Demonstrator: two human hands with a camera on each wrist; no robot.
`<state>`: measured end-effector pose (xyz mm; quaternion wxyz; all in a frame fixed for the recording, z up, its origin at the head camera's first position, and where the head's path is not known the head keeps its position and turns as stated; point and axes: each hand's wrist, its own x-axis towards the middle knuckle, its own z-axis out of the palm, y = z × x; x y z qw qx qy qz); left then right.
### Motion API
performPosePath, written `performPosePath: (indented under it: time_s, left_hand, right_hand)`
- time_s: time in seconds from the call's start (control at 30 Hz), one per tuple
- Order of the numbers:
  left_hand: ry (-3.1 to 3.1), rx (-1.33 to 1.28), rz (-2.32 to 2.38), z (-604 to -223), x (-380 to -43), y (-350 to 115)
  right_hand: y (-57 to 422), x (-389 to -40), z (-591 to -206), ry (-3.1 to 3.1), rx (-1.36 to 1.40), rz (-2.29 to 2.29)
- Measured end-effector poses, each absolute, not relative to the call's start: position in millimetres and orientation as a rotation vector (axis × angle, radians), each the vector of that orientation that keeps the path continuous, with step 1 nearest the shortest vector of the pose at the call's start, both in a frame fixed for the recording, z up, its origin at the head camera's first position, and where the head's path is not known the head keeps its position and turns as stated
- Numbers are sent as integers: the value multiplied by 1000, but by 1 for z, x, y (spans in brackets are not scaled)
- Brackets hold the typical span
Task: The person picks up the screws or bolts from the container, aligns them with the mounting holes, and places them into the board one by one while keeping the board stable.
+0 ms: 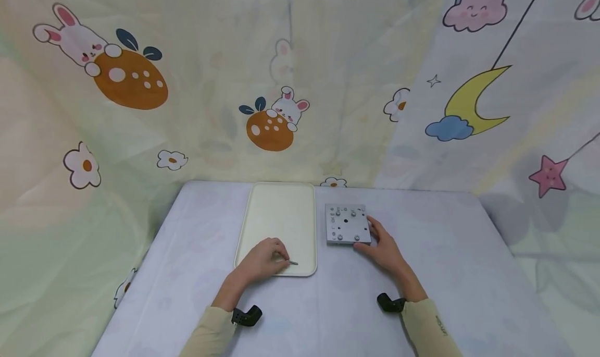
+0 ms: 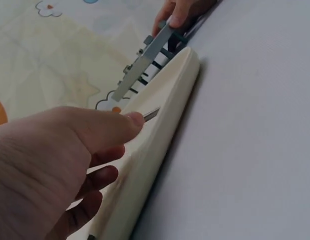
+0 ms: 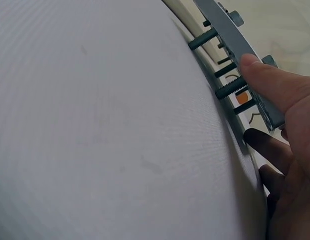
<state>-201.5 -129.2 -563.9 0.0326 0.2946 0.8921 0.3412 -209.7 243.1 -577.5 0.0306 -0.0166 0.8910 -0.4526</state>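
Observation:
Over the near end of the cream tray (image 1: 281,211), my left hand (image 1: 261,260) pinches a slim metal pin (image 2: 152,114) between thumb and fingers. One end of the pin sticks out past the thumb; the rest is hidden in the hand. To the right, my right hand (image 1: 388,251) holds a square grey metal plate (image 1: 349,230) by its right side, thumb on the near edge. Bolt heads and small holes show on the plate's top face. Threaded bolts (image 3: 230,88) stick out below it, holding the plate up off the white cloth.
The tray lies left of the plate on a table covered with a white cloth (image 1: 300,315). Behind the table hangs a printed curtain (image 1: 206,86) with rabbits, flowers and a moon. Each wrist wears a black camera (image 1: 247,316).

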Motion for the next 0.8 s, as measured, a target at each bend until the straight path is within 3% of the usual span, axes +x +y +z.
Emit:
performPosePath:
  time_s: [0.3, 0.8]
  left_hand:
    - [2686, 824, 1278, -548, -219, -110]
    - [2722, 925, 1342, -538, -244, -52]
  right_hand:
    - [246, -211, -578, 2745, -49, -1395]
    - [245, -210, -579, 2749, -61, -1397]
